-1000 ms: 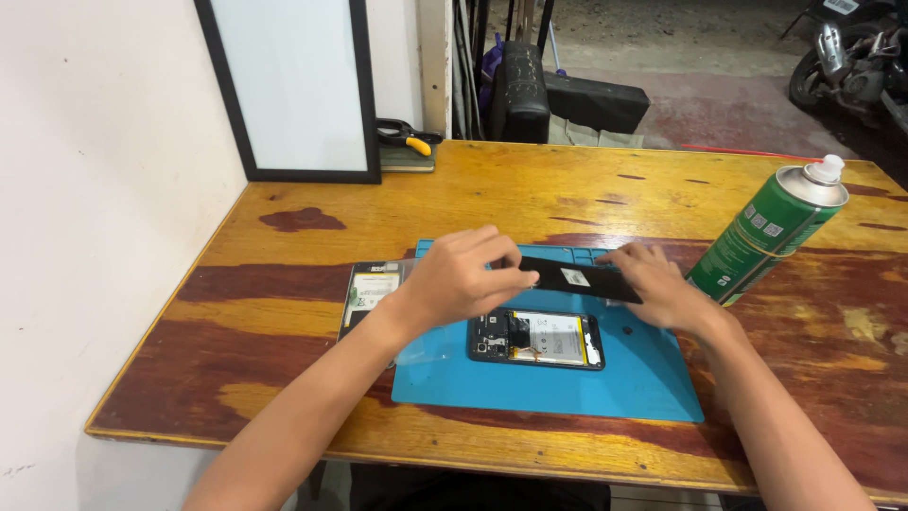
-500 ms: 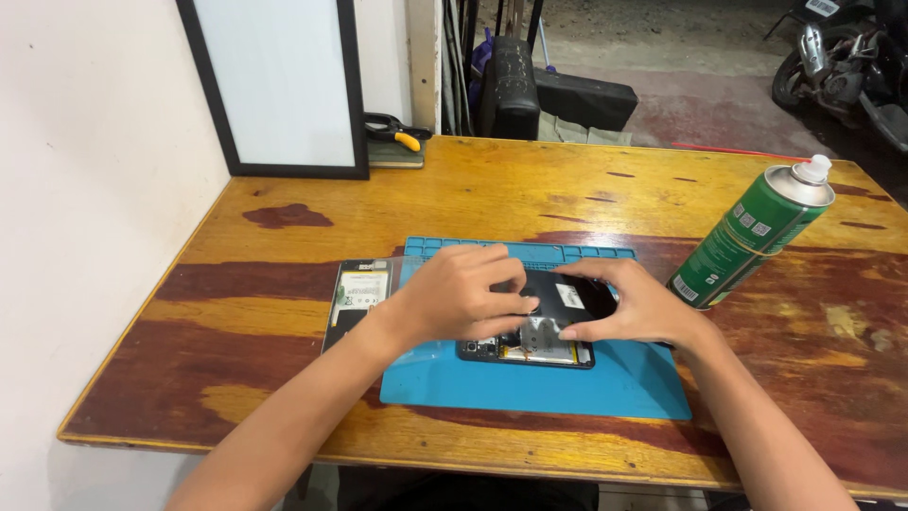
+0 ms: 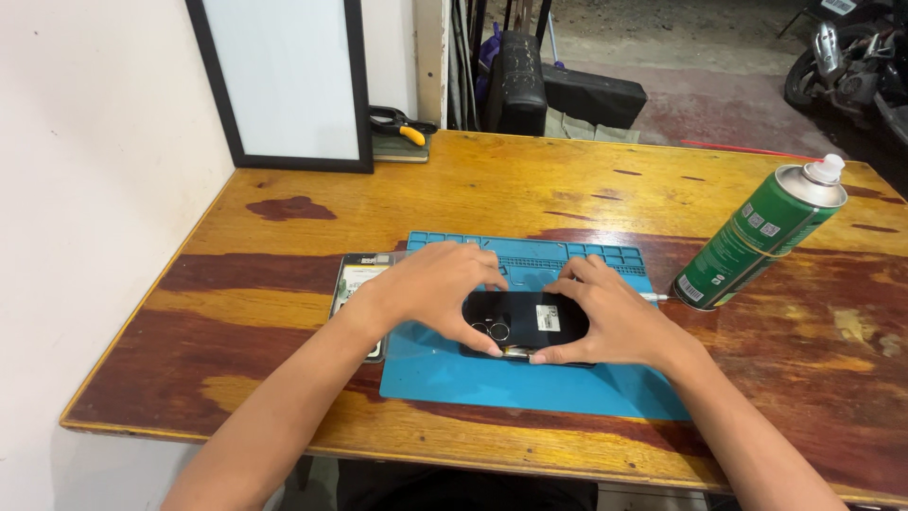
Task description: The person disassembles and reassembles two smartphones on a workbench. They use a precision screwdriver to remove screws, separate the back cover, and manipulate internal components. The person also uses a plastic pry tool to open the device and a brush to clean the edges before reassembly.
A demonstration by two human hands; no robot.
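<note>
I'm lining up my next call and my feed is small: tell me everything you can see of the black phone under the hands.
The black phone lies flat, back side up, lengthwise across the blue work mat. Its back looks glossy and dark, with round camera rings near its left end and a small pale sticker right of centre. The left hand covers its left end, the right hand its right end; the fingertips of both press along its near and far edges. At the near edge a thin metallic strip shows between the thumbs. Both ends are hidden.

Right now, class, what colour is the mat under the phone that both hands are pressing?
The mat is blue, seen clearly in the head view.
</note>
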